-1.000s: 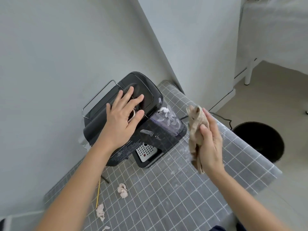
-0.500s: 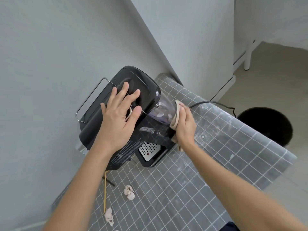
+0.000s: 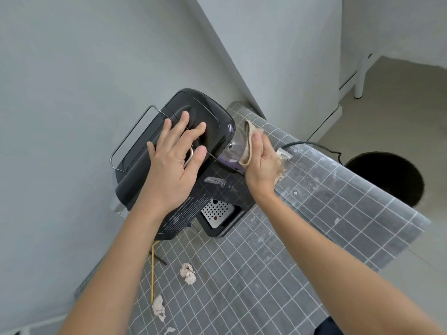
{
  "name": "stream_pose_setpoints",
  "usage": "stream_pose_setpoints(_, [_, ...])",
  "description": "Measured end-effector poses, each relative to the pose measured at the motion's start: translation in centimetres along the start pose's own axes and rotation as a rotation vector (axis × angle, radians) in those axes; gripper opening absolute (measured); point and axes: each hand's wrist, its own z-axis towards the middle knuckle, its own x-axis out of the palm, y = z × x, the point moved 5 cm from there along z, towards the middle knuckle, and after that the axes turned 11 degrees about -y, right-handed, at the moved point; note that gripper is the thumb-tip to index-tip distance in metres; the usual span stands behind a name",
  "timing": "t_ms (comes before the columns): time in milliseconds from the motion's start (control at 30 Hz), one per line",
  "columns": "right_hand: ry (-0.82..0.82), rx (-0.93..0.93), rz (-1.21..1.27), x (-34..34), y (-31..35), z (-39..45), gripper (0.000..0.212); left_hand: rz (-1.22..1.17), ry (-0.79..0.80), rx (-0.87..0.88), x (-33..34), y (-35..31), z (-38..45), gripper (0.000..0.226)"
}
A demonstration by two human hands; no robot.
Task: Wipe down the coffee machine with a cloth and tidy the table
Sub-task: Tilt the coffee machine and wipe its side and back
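A black coffee machine (image 3: 208,112) stands at the back of a table covered in a grey grid cloth (image 3: 266,274). My left hand (image 3: 174,163) lies flat on the machine's top, fingers spread. My right hand (image 3: 262,163) holds a beige cloth (image 3: 249,136) and presses it against the clear water tank (image 3: 232,151) on the machine's right side. The cloth's lower part is hidden behind that hand.
Crumpled tissue bits (image 3: 187,273) (image 3: 158,308) and a yellow stick (image 3: 152,272) lie on the table's near left. A black power cable (image 3: 314,144) runs off the right edge. A black round bin (image 3: 387,177) stands on the floor to the right. Grey walls close behind.
My right hand came from mid-air to the water tank with the cloth, then slid up its side. My left hand stayed on the machine's top.
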Motion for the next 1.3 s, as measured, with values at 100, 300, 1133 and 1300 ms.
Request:
stream_pose_setpoints(100, [0.094,0.084,-0.193,-2.7,-2.0,1.0,0.039,-0.005,-0.002,0.003,0.0,-0.1,-0.1,0.040])
stream_pose_setpoints(300, [0.285,0.124,-0.482,-8.1,0.6,-0.3,0.055,-0.001,0.005,0.014,0.1,-0.1,0.1,0.040])
stream_pose_setpoints(1133, [0.602,-0.679,-1.237,-11.7,-9.4,-2.6,0.032,0.025,0.016,0.025,0.1,-0.1,0.0,0.043])
stream_pose_setpoints(1300, [0.372,-0.348,-0.716,-12.5,-5.8,-1.2,0.022,0.019,0.019,0.030,0.1,-0.1,-0.1,0.042])
